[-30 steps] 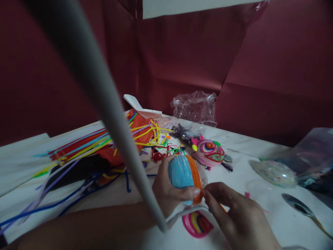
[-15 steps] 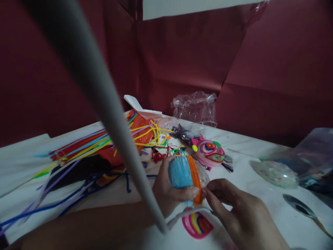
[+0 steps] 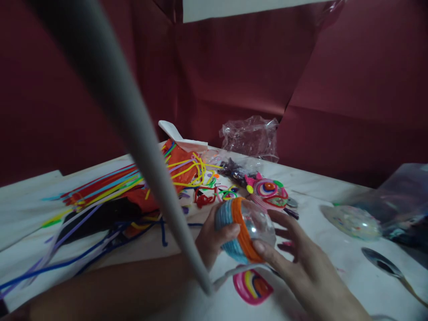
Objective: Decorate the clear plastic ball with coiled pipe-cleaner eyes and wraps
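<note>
A clear round ball is wrapped in light blue strands on its left part, with an orange band beside them; its right part is bare. My left hand grips the blue side, thumb near the orange band. Around the clear side curve the fingers of my right hand, its thumb touching the orange band's lower edge. Below the ball a pink-rimmed piece with rainbow arcs lies on the white table. Behind the ball sits a pink decorated ball with ears and an orange eye.
Colourful pipe cleaners spread over the left side. A grey pole crosses the view diagonally. At the right lie a spoon, a clear dome with bits and a plastic bag. Crumpled clear packaging stands behind.
The wrapped ball has turned, so its clear side now faces more into view. My right hand has moved from pinching at the orange band's edge to spreading around the clear part.
</note>
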Available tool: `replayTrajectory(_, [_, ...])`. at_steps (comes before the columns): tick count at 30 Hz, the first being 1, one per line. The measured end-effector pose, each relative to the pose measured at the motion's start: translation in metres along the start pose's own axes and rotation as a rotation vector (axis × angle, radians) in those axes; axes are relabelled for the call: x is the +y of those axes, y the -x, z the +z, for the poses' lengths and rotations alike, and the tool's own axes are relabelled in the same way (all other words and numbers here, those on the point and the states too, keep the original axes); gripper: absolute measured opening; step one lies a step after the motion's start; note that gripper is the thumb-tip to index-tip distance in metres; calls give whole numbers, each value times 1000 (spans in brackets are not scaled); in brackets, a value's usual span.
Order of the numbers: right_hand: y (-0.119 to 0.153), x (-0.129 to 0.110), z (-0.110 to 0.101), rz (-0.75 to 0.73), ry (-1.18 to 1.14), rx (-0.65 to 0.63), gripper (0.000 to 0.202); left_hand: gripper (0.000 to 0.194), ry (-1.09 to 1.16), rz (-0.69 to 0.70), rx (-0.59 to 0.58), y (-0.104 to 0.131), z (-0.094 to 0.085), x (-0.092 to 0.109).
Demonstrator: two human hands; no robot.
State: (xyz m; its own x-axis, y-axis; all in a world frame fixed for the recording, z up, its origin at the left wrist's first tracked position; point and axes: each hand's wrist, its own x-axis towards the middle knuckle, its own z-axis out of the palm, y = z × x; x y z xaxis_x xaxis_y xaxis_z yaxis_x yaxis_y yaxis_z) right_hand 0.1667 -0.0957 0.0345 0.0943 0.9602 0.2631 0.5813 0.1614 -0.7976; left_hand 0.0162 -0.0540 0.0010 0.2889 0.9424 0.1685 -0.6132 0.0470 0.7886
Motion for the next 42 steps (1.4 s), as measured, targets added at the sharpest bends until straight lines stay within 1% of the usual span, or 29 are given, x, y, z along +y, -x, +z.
replayTrajectory(1, [0,-1,1,50,-106,-62,63,57,24,-10,-40,0,0,1])
replayTrajectory(3, [0,0,3,111,-258,-166,71,53,41,-32,-153,-1,-1,2])
replayTrajectory(4, [0,1,4,129,-275,-177,73,51,33,-38,-203,-2,-2,1])
replayTrajectory(5, [0,2,4,140,-252,-162,75,50,17,-35,-234,-3,-4,1])
replayTrajectory(7, [0,7,4,136,-147,-104,79,55,-25,-20,-263,-4,-9,-2])
replayTrajectory(10, [1,15,3,106,-1,-67,80,71,-82,-28,-277,-5,-16,-6])
replayTrajectory(12, [1,21,2,69,45,-96,80,75,-114,-61,-286,-5,-19,-7])
replayTrajectory(14, [2,26,1,33,69,-126,83,75,-147,-86,-278,-6,-22,-7])
replayTrajectory(16, [3,29,1,10,73,-130,85,74,-176,-94,-295,-7,-24,-6])
replayTrajectory(20, [7,31,1,-1,16,-119,82,73,-202,-83,-362,-9,-27,-4])
replayTrajectory(25, [10,33,3,-13,-33,-77,86,75,-200,-68,-388,-10,-30,-4])
replayTrajectory(28, [9,39,4,-60,10,-23,86,76,-166,-103,-417,-13,-29,-3])
replayTrajectory(31, [8,45,7,-141,137,-34,84,80,-155,-130,-428,-15,-25,-1])
replayTrajectory(34, [8,47,13,-183,246,-18,84,75,-154,-122,-410,-15,-21,2])
replayTrajectory(36, [10,46,16,-176,254,7,82,69,-160,-124,-411,-13,-19,4])
replayTrajectory(40, [13,41,15,-164,175,-27,79,61,-161,-129,-425,-10,-18,8])
replayTrajectory(42, [14,36,11,-117,106,-44,79,64,-157,-128,-423,-11,-18,7])
